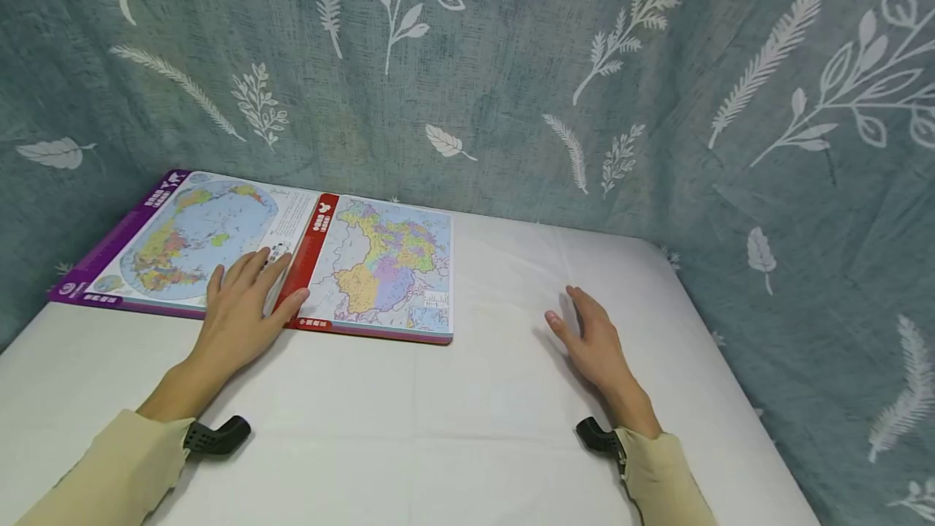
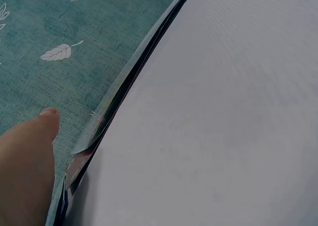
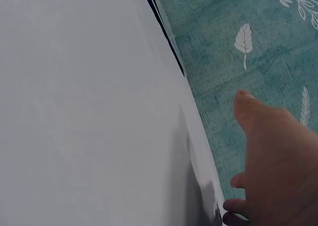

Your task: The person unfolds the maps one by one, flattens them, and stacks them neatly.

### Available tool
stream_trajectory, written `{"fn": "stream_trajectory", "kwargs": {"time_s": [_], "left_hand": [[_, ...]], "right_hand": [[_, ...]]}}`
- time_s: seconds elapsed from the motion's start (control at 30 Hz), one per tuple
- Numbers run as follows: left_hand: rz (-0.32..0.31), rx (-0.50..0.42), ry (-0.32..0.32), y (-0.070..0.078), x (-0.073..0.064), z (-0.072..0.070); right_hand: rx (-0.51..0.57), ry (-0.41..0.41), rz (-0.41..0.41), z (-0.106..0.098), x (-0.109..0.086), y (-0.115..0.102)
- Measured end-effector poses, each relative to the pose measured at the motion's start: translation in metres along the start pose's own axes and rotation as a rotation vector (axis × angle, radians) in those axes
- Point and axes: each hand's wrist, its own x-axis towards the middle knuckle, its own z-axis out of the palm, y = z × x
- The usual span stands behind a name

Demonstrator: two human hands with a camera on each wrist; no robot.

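Note:
Two laminated-looking maps lie side by side at the back left of the table in the head view. One is a world map (image 1: pixel 219 217) with a purple band; the other, a map of China (image 1: pixel 387 258), has a red band and overlaps the first one's right part. My left hand (image 1: pixel 244 311) is over the world map's lower right, fingers straight and spread, its thumb at the red band. Apart from the maps, my right hand (image 1: pixel 595 343) is over the white cloth with fingers loosely extended, holding nothing. Both wrist views show a thumb (image 2: pixel 35 136) (image 3: pixel 253 112) beside the maps' or table's edge.
A white cloth (image 1: pixel 438 412) covers the table. Behind and to the right hangs a teal curtain (image 1: pixel 497 104) with white leaf prints, meeting the table's back and right edges. Each wrist wears a black device (image 1: pixel 217 437) at the cuff of a beige sleeve (image 1: pixel 117 469).

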Motion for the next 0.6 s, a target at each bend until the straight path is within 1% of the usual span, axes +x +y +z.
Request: {"fn": "stream_trajectory", "kwargs": {"time_s": [0.13, 0.47, 0.6], "left_hand": [[0.002, -0.003, 0.008, 0.001, 0.001, 0.001], [-0.013, 0.001, 0.0, 0.003, 0.0, -0.002], [-0.024, -0.024, 0.016, 0.001, 0.0, -0.001]], "right_hand": [[0.002, -0.005, -0.007, 0.006, 0.0, -0.003], [-0.004, -0.007, -0.074, 0.02, 0.005, -0.019], [-0.002, -0.014, -0.074, 0.023, 0.007, -0.025]]}}
